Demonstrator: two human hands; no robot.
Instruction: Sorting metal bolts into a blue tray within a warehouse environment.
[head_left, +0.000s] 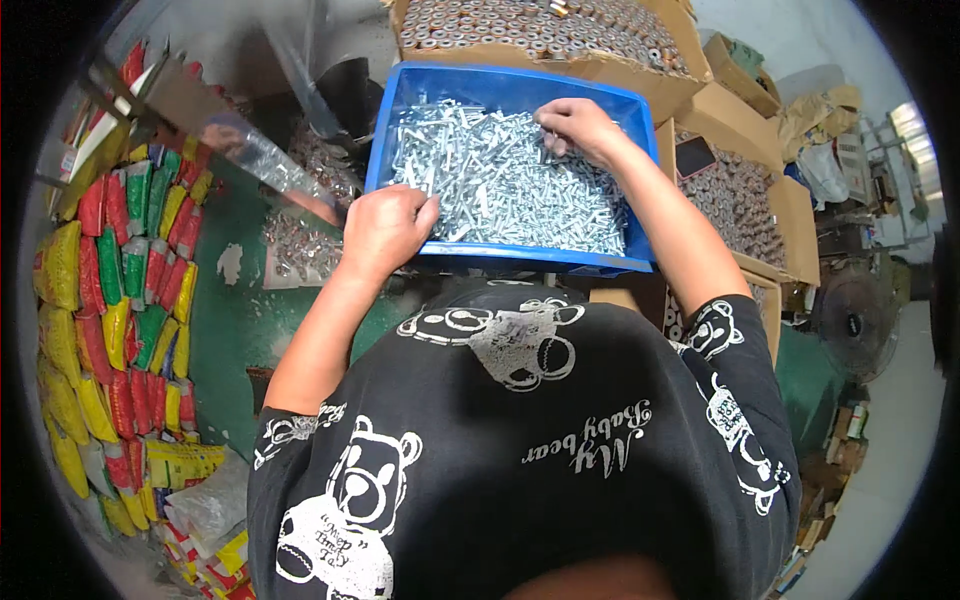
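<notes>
A blue plastic bin (376, 150) in front of me holds a great heap of loose silvery screws or bolts (520, 190). My left hand (385, 228) is closed in a fist at the bin's left near corner, its thumb toward the metal pieces; what the curled fingers hold, if anything, is hidden. Over the far right part of the heap hovers my right hand (582, 130), fingers bent together in a pinch. Anything between those fingertips is too small to name.
Behind the bin stands a cardboard box (560, 60) packed with round metal parts; another such box (795, 220) sits at the right, a dark phone (693, 157) on its edge. Colourful stacked bags (130, 300) line the left side. A fan (855, 320) stands far right.
</notes>
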